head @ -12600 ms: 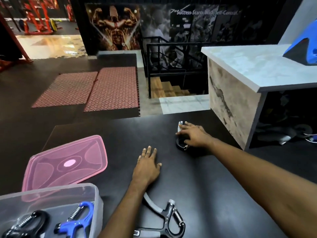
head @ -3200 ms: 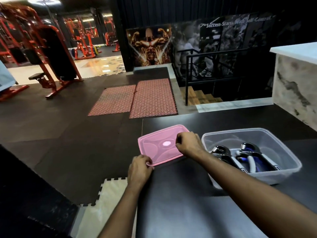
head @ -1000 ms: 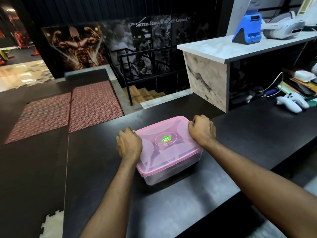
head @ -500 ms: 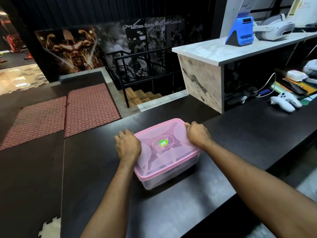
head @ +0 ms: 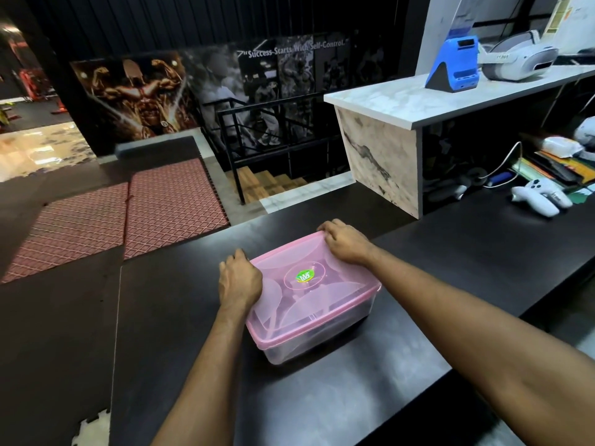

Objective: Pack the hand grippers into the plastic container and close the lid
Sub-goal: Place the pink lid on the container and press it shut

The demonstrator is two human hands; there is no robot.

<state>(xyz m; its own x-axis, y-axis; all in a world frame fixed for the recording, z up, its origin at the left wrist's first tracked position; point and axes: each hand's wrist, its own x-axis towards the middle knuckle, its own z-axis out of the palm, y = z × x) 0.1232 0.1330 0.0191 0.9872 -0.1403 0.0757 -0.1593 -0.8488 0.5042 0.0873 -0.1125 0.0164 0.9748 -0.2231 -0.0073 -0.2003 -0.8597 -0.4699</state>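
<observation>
On the black counter (head: 418, 284), both hands' grips seemingly press the pink lid (head: 309, 291).

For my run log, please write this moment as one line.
stage: closing lid | pink lid: on clear container | left hand: on left edge | right hand: on far corner | seal: cannot tell

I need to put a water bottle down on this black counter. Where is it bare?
Bare: the black counter in front of the plastic container, and between it and the white controller. Crowded: the far right end, with papers and cables.
</observation>
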